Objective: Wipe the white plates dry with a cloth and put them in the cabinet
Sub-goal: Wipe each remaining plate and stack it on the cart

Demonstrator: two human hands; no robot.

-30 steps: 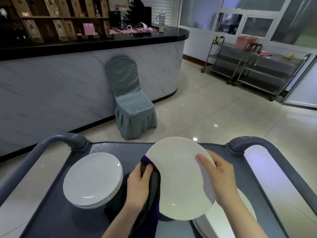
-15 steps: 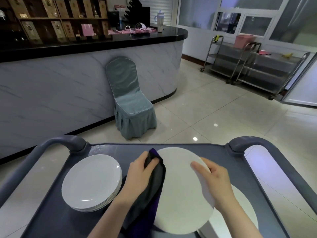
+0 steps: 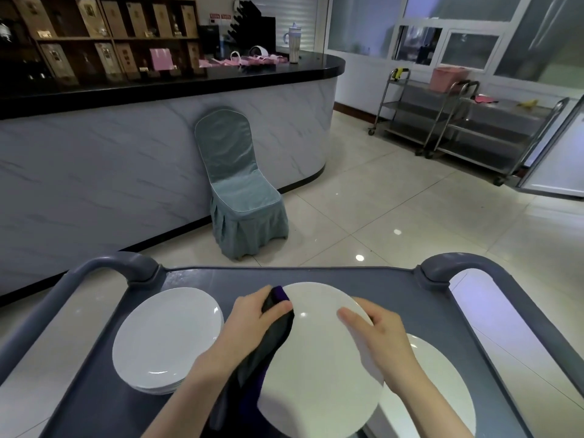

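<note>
I hold one white plate (image 3: 319, 368) over a grey cart (image 3: 395, 289), tilted a little toward me. My right hand (image 3: 379, 336) grips its right rim, fingers lying across the upper face. My left hand (image 3: 252, 320) grips a dark grey and purple cloth (image 3: 268, 343) against the plate's left edge; the cloth hangs down below the plate. A stack of white plates (image 3: 167, 339) sits on the cart at the left. Another white plate (image 3: 442, 384) lies at the right, partly hidden by the held plate and my right arm.
The cart has raised grey handles (image 3: 120, 263) at both far corners. Beyond it stand a covered teal chair (image 3: 240, 191) against a marble-fronted bar counter (image 3: 126, 159), and steel trolleys (image 3: 467, 128) at the far right. A tiled floor lies between.
The plate has been lowered and tipped flatter toward the cart. My left hand slid the cloth up along the plate's left edge toward its far rim.
</note>
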